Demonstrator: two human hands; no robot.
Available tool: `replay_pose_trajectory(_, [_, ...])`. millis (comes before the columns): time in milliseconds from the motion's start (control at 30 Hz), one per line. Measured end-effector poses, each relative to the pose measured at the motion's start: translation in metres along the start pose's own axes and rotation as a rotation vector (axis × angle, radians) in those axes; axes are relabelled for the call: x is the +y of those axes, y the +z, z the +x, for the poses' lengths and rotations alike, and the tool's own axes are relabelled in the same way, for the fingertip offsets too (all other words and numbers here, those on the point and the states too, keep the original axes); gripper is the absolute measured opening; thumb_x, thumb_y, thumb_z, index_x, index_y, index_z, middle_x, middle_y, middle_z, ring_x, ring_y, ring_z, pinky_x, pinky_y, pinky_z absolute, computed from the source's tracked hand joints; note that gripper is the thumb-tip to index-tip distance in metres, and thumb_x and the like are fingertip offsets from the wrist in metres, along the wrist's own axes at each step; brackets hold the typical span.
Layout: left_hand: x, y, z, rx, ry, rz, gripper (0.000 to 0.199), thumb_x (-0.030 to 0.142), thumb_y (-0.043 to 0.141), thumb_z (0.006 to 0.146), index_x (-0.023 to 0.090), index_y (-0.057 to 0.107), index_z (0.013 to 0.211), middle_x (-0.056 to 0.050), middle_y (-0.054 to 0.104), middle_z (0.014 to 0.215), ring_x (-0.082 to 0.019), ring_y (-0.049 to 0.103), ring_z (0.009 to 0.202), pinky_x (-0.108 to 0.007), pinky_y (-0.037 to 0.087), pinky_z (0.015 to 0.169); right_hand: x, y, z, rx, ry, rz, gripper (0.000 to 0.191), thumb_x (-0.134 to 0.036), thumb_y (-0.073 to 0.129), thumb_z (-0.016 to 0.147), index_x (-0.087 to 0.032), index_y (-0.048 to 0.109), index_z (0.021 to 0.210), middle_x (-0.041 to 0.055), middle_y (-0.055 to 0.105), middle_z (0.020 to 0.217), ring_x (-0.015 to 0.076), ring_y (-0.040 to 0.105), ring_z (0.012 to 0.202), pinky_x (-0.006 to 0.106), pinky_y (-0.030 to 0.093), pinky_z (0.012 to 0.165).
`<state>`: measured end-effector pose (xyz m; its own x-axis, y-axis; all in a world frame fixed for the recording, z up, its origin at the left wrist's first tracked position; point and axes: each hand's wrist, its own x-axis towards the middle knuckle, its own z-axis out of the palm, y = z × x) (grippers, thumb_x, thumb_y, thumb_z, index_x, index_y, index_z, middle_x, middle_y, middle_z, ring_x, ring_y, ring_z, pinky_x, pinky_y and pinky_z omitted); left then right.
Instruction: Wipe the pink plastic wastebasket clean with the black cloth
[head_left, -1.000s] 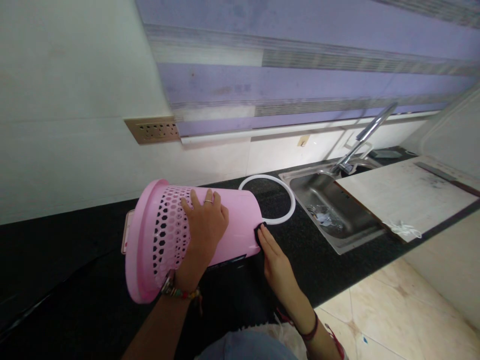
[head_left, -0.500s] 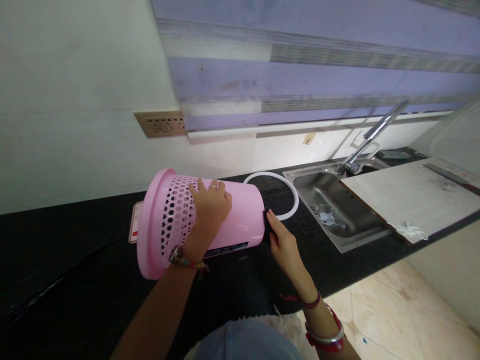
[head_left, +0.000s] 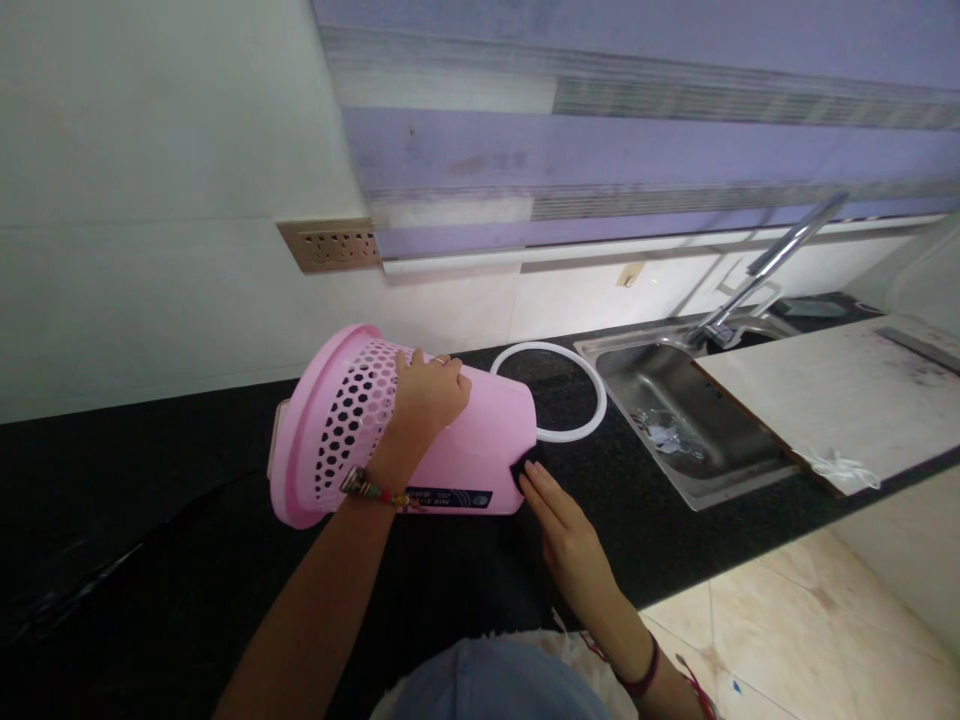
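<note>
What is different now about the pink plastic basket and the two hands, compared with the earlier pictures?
The pink plastic basket has rolled, bringing its dark printed label upward into fuller view. The right hand has shifted the small black cloth or pad onto the side near the base. Nothing was newly grasped or released. The left hand stays on the basket; the white ring stays beside it.

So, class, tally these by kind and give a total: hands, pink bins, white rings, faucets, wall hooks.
Hands: 2 (left hand, right hand)
Pink bin: 1
White ring: 1
Faucet: 1
Wall hook: 1
Total: 6
</note>
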<state>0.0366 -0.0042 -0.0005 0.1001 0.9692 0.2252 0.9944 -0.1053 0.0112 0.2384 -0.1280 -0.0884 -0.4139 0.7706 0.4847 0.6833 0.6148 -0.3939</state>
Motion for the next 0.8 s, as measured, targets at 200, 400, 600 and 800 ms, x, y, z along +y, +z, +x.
replay_pose_trajectory(200, [-0.001,0.006,0.0,0.042,-0.038,-0.128,0.037,0.024,0.035,0.079,0.02,0.067,0.097,-0.011,0.068,0.104,-0.034,0.049,0.11,-0.058,0.023,0.097,0.002,0.002,-0.003,-0.005,0.043,0.031,0.08,0.01,0.028,0.07,-0.028,0.024,0.14,0.0036,0.039,0.141,0.0166,0.038,0.129,0.036,0.041,0.104])
replay_pose_trajectory(400, [-0.003,0.01,0.001,0.061,-0.064,-0.186,0.039,0.028,0.036,0.078,0.02,0.067,0.101,-0.011,0.067,0.105,-0.034,0.047,0.113,-0.058,0.019,0.099,-0.004,0.018,-0.014,0.065,0.086,0.063,0.078,0.01,0.029,0.073,-0.029,0.022,0.141,0.002,0.036,0.142,0.0164,0.039,0.128,0.035,0.042,0.103])
replay_pose_trajectory(600, [-0.004,0.012,0.007,0.031,-0.083,-0.195,0.04,0.029,0.034,0.08,0.016,0.067,0.099,-0.014,0.066,0.107,-0.036,0.048,0.111,-0.059,0.019,0.097,-0.008,0.028,-0.02,0.125,0.146,0.045,0.073,0.007,0.034,0.079,-0.029,0.021,0.141,0.0032,0.037,0.142,0.0167,0.042,0.126,0.035,0.043,0.102])
replay_pose_trajectory(800, [-0.005,0.011,0.011,-0.009,-0.091,-0.182,0.038,0.03,0.035,0.081,0.015,0.066,0.097,-0.014,0.066,0.106,-0.036,0.048,0.11,-0.059,0.019,0.096,-0.008,0.032,-0.019,0.164,0.179,0.047,0.072,0.007,0.036,0.079,-0.029,0.023,0.141,0.0037,0.039,0.14,0.0169,0.044,0.123,0.033,0.044,0.101])
